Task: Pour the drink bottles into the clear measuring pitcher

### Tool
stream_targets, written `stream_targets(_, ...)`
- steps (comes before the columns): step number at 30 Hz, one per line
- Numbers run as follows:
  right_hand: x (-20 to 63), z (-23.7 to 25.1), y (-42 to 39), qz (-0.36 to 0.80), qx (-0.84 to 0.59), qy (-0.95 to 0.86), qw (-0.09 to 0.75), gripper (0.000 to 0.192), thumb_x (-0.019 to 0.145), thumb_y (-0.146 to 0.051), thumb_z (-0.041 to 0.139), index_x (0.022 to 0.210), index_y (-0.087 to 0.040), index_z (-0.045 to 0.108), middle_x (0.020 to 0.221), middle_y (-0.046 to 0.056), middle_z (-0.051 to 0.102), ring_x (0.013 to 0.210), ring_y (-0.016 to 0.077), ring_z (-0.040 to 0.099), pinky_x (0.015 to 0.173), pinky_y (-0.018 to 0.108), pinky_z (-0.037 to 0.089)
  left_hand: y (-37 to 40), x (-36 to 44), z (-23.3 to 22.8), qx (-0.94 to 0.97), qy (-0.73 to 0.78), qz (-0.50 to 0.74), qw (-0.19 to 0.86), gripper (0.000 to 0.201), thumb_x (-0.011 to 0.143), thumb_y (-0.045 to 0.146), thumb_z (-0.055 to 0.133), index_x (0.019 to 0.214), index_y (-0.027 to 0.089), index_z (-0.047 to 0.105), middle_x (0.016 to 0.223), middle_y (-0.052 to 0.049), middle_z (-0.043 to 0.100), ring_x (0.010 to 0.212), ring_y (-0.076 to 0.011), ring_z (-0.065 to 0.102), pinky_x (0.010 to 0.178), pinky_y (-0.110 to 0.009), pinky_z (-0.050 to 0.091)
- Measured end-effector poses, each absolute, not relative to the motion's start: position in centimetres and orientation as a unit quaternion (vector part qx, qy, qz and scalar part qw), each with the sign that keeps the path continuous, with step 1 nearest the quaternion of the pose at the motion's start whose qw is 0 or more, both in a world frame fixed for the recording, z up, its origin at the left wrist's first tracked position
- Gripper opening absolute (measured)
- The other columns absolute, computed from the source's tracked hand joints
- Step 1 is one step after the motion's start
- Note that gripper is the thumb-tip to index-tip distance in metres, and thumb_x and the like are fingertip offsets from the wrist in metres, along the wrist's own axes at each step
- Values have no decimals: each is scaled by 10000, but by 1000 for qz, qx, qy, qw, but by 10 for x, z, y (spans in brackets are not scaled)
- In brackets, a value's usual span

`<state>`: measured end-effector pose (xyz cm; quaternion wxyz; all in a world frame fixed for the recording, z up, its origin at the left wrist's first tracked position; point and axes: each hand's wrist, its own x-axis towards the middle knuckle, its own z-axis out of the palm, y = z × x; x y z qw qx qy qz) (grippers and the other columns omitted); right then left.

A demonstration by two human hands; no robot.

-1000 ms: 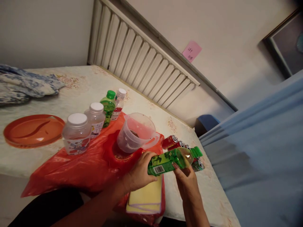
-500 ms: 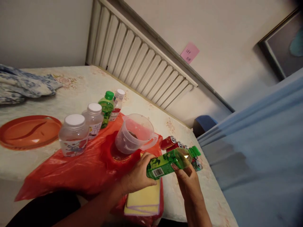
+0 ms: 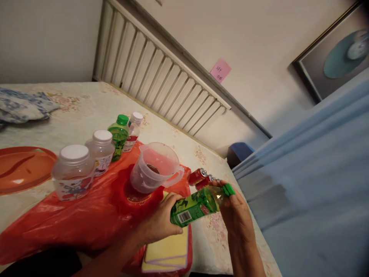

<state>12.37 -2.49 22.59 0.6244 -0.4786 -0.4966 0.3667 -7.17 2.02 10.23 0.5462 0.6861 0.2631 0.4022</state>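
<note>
A green-labelled plastic drink bottle point(image 3: 196, 207) is held on its side, tilted so its green cap point(image 3: 228, 189) points up to the right. My left hand point(image 3: 165, 217) wraps round its base end. At the neck and cap is my right hand point(image 3: 236, 207), fingers curled behind the bottle; part of its grip is hidden. Under the bottle lie folded yellow cloths point(image 3: 168, 250) on a red plastic bag point(image 3: 75, 227). A clear plastic measuring jug point(image 3: 144, 175) with something dark in it stands beyond my left hand. Red drink cans point(image 3: 197, 176) stand or lie behind the bottle, partly covered.
Two clear jars with white lids point(image 3: 74, 173) stand at left, beside an orange plastic lid or tray point(image 3: 25, 169). Behind them are another green-capped bottle point(image 3: 118, 134) and a white-capped bottle point(image 3: 134, 130). A radiator point(image 3: 155, 65) borders the table's far edge; a blue curtain point(image 3: 311, 177) hangs right.
My right hand has moved up from beneath the bottle's shoulder to its neck and cap. My left hand keeps its hold. The whole view has shifted slightly to the right.
</note>
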Motion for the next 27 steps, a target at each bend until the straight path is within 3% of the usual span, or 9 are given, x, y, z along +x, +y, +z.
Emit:
stream_targets(8, 123, 223, -25, 379, -472, -466, 646, 348, 720, -461, 781, 989, -245, 729, 1035, 105, 741, 1012, 336, 678, 899, 527, 504, 19, -71, 102, 692, 264, 413, 530, 719, 540, 43, 670, 1204, 249, 486, 1190, -34, 510, 1150, -249, 492, 1016, -404, 412)
stream_targets(14, 118, 229, -28, 394, -448, -478, 644, 482, 730, -497, 760, 1159, -292, 683, 1131, 93, 719, 1078, 331, 656, 957, 543, 473, 19, -71, 100, 691, 259, 415, 531, 719, 544, 48, 670, 1208, 249, 479, 1189, -32, 503, 1142, -243, 494, 1008, -392, 413)
stream_targets(22, 124, 225, -25, 371, -457, -480, 650, 308, 748, -442, 760, 997, -265, 718, 1034, 84, 738, 1007, 299, 682, 925, 516, 493, 19, -72, 105, 692, 263, 409, 533, 717, 535, 41, 665, 1198, 249, 487, 1183, -33, 505, 1143, -248, 492, 1012, -390, 410)
stream_targets(27, 120, 226, -28, 378, -448, -475, 656, 449, 731, -517, 754, 1107, -280, 690, 1070, 80, 728, 1016, 302, 673, 922, 512, 494, 19, -71, 103, 695, 263, 414, 525, 700, 543, 57, 668, 1192, 251, 492, 1177, -32, 510, 1131, -248, 497, 1001, -389, 415)
